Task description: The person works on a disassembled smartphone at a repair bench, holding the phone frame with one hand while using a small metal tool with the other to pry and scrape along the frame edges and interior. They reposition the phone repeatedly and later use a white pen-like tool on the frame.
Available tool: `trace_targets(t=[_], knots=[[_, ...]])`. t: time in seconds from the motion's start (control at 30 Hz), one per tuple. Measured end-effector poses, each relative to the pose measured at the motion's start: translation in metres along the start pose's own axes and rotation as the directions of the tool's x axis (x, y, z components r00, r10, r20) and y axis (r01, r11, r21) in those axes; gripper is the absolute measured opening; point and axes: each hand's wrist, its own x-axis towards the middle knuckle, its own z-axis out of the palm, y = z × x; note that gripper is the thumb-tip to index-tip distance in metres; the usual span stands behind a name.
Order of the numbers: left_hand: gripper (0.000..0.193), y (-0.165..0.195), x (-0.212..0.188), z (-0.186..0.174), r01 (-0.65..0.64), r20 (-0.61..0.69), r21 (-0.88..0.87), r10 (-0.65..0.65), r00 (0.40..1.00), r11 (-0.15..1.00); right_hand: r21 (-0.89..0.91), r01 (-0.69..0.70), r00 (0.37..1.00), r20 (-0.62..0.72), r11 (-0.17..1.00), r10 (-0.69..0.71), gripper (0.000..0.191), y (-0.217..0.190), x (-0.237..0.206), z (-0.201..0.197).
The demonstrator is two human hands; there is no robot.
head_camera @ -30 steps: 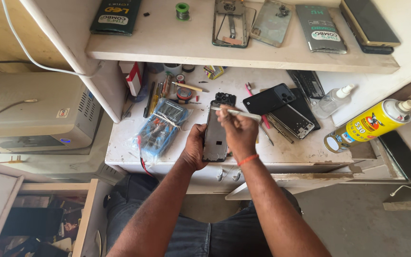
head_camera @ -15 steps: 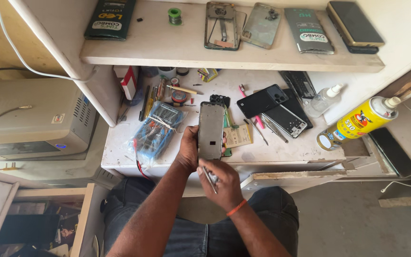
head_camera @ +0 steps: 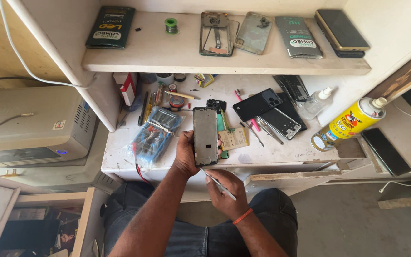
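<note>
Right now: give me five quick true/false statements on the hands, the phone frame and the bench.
1. The left hand holds the phone frame upright. True.
2. The right hand is empty. False: it holds thin tweezers.
3. The yellow spray can stands on the top shelf. False: it lies on the bench, at the right.
4. A bagged multimeter lies left of the frame. True.
5. The tweezers point at the frame's lower edge. True.
</note>
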Motion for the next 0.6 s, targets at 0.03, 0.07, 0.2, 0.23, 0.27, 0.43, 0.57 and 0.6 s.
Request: trace_targets(t=[0.03,0.07,0.2,0.23,0.27,0.43,0.57,0.6], knots=[[0.069,0.0,0.0,-0.001,0.001,-0.01,0.0,-0.001,1.0,1.0,0.001,-0.017,1.0,-0.009,1.0,0.017,0.02,0.001,-0.001,-0.001],[0.069,0.0,0.0,-0.002,0.002,-0.02,-0.001,-0.002,1.0,1.0,0.003,-0.084,0.996,-0.009,0.996,0.084,0.02,0.003,-0.003,-0.002],[0.067,0.001,0.001,-0.003,0.008,-0.079,0.014,-0.007,0.997,1.0,-0.038,-0.202,0.978,-0.066,0.979,0.2,0.02,0.016,-0.006,-0.009],[0.068,0.001,0.0,-0.004,0.006,-0.057,0.017,-0.005,0.998,1.0,-0.06,-0.199,0.977,-0.095,0.978,0.193,0.02,0.019,-0.008,-0.011],[0.068,0.001,0.0,-0.005,0.006,-0.037,0.021,-0.005,0.999,1.0,-0.042,-0.2,0.976,-0.097,0.979,0.196,0.02,0.021,-0.011,-0.012],[0.067,0.001,0.002,-0.005,-0.016,-0.045,0.044,0.018,0.999,0.999,-0.07,-0.168,0.98,-0.122,0.983,0.158,0.018,0.025,-0.009,-0.01],[0.065,-0.001,0.002,-0.01,-0.053,-0.051,0.047,0.056,0.997,0.997,-0.134,-0.086,0.991,-0.112,0.987,0.071,0.018,0.027,-0.004,-0.007],[0.064,-0.001,0.003,-0.011,-0.056,-0.039,0.061,0.059,0.998,0.997,-0.16,-0.066,0.993,-0.103,0.985,0.05,0.018,0.029,-0.003,-0.008]])
